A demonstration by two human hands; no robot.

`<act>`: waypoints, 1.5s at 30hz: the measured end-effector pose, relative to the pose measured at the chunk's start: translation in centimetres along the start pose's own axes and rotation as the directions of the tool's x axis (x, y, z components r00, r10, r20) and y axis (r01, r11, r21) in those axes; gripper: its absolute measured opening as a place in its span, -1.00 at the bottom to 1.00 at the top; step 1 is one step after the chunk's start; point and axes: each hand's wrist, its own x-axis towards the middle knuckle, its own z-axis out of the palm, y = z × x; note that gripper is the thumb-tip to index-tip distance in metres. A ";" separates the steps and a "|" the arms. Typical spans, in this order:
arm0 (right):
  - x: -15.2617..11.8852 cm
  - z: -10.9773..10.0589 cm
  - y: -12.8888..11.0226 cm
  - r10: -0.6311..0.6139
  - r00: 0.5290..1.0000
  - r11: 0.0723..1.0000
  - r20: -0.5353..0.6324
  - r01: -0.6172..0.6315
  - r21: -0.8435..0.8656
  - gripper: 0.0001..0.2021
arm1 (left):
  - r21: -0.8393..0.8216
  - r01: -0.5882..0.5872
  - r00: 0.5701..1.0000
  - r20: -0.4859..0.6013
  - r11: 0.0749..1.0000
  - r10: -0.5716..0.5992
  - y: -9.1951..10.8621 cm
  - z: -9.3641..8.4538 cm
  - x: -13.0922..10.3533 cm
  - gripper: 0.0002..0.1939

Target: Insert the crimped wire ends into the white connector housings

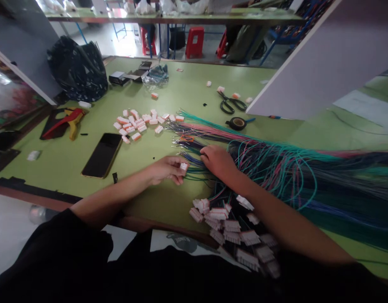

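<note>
My left hand (168, 169) pinches a small white connector (183, 166) between thumb and fingers, close to the wire ends. My right hand (216, 162) lies over the dark and blue wires (190, 158), its fingers bent down onto them; whether it grips one is hidden. Long green, pink and dark wires (285, 153) run off to the right. A pile of loose white and orange connectors (134, 122) sits beyond my left hand. Below my right forearm, many white connectors (232, 226) with wires attached are heaped at the table's near edge.
A phone (102, 155) lies left of my left hand, with a red and yellow tool (67, 122) farther left. Black scissors (230, 102) and a tape roll (237, 123) lie beyond the wires. A dark bag (78, 69) stands far left; a white panel (323, 63) rises at right.
</note>
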 end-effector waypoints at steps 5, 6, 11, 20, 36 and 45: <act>0.0 0.0 -0.7 0.025 0.999 0.991 0.030 -0.020 -0.135 -0.73 | 0.037 0.012 1.000 0.011 0.999 -0.012 -0.1 -0.2 0.1 -0.68; 0.1 0.1 -0.7 0.037 0.999 0.991 0.020 -0.035 -0.131 -0.73 | 0.037 0.010 1.000 0.011 0.999 -0.011 -0.2 -0.2 0.0 -0.69; 0.1 0.5 -0.2 0.104 0.991 0.994 -0.085 -0.107 -0.031 -0.78 | -0.011 -0.015 1.000 -0.016 1.000 0.015 -0.2 -0.1 0.0 -0.71; 0.0 0.9 0.8 -0.041 0.971 0.879 -0.237 0.148 0.454 -0.79 | -0.200 -0.080 0.994 -0.089 0.977 0.063 -0.4 0.0 0.6 -0.69; -1.1 -0.1 -0.2 -0.200 0.964 0.683 -0.178 0.267 0.679 -0.89 | -0.276 -0.154 0.984 0.040 0.949 0.172 -1.4 -0.6 1.5 -0.67; -1.2 0.3 -0.4 -0.239 0.951 0.777 -0.195 0.308 0.550 -0.90 | -0.229 -0.167 0.983 0.032 0.959 0.179 -1.6 -0.8 1.7 -0.68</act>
